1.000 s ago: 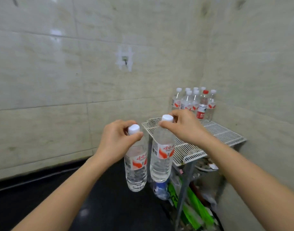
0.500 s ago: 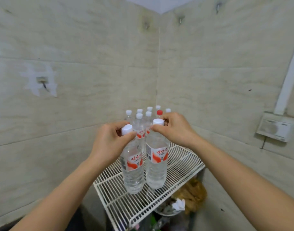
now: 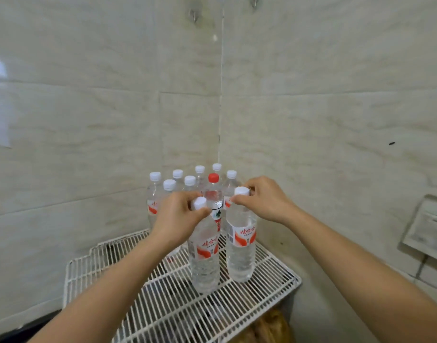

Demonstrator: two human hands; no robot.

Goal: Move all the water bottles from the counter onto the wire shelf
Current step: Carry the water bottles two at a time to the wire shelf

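Note:
My left hand (image 3: 179,219) grips the neck of a clear water bottle (image 3: 204,261) with a white cap and a red-and-white label. My right hand (image 3: 265,200) pinches the neck of a second, matching bottle (image 3: 240,253). Both bottles hang upright side by side, with their bases at or just above the white wire shelf (image 3: 163,308); I cannot tell if they touch it. Behind them, in the wall corner at the back of the shelf, stands a cluster of several bottles (image 3: 155,194), one with a red cap (image 3: 213,178).
Tiled walls meet in a corner right behind the shelf. A pale box (image 3: 428,229) is mounted on the right wall. Brown stuff (image 3: 272,325) lies under the shelf. The front and left of the shelf have free grid.
I have moved in closer to the shelf. Both bottles have travelled forward and down, from beside the shelf edge to over its middle, close in front of the standing cluster.

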